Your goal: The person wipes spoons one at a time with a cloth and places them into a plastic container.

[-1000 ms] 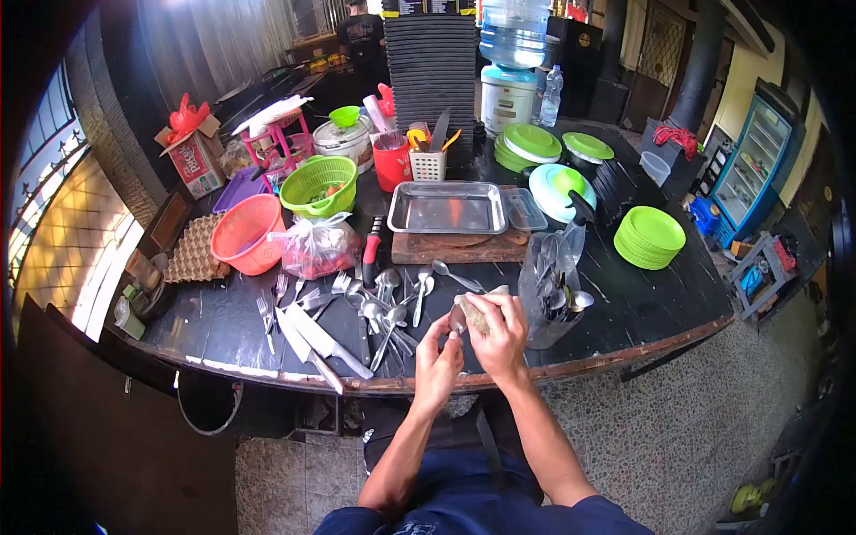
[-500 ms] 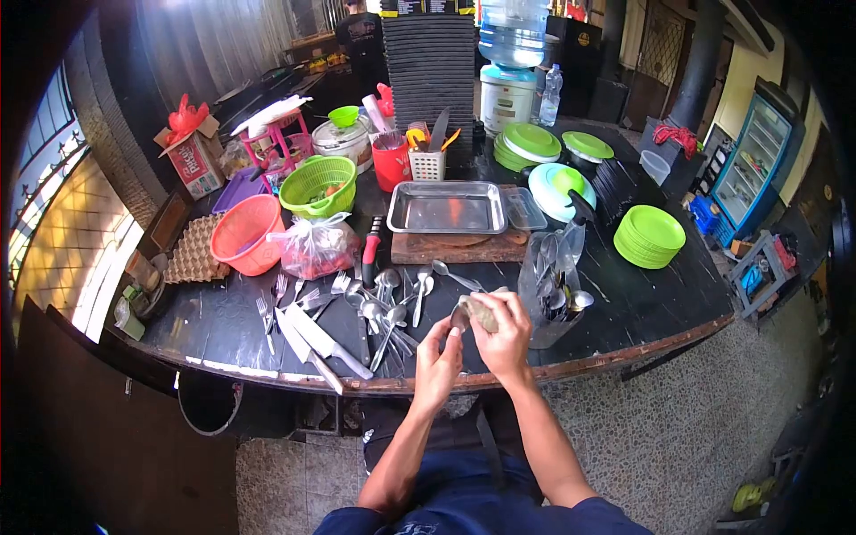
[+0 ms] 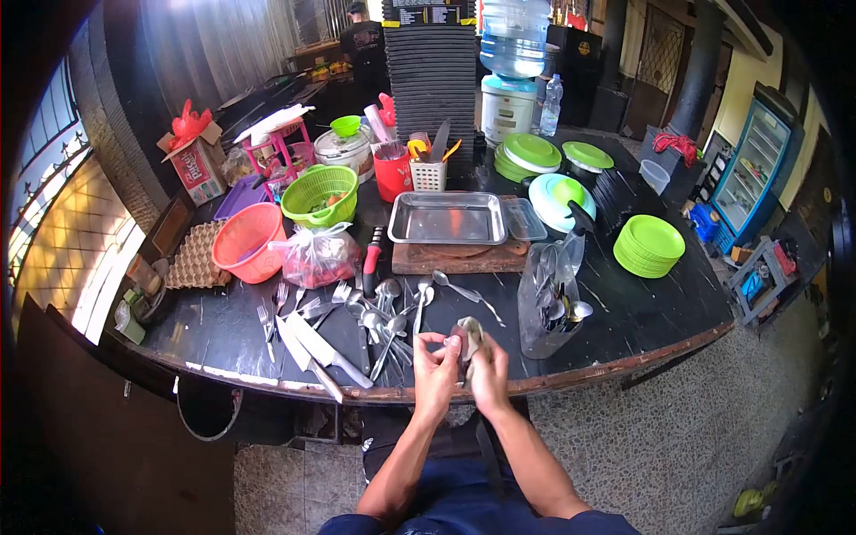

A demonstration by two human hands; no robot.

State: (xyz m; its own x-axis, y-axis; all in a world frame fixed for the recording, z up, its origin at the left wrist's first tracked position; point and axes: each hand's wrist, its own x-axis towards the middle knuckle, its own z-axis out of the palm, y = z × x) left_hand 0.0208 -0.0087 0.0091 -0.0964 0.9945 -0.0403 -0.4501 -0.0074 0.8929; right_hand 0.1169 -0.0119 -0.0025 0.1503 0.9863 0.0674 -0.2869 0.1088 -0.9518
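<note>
— What's that between the hands?

— A crumpled greyish cloth (image 3: 470,337), held up just over the near edge of the black table (image 3: 624,312). There seems to be something small inside it, maybe cutlery, but I can't tell.

— Who's holding it?

— Both. The right hand (image 3: 490,370) is wrapped round the cloth from below, fingers closed on it. The left hand (image 3: 435,367) pinches its other side with thumb and fingertips, narrow grip, palm turned inward. Both forearms rise from the lap, wrists nearly touching.

— And around them?

— Just beyond the left hand lies a scatter of spoons and forks (image 3: 374,308), with two knives (image 3: 316,348) beside them. To the right stands a clear container full of spoons (image 3: 551,303). Farther back, a steel tray (image 3: 448,217) rests on a wooden board (image 3: 455,259).
</note>
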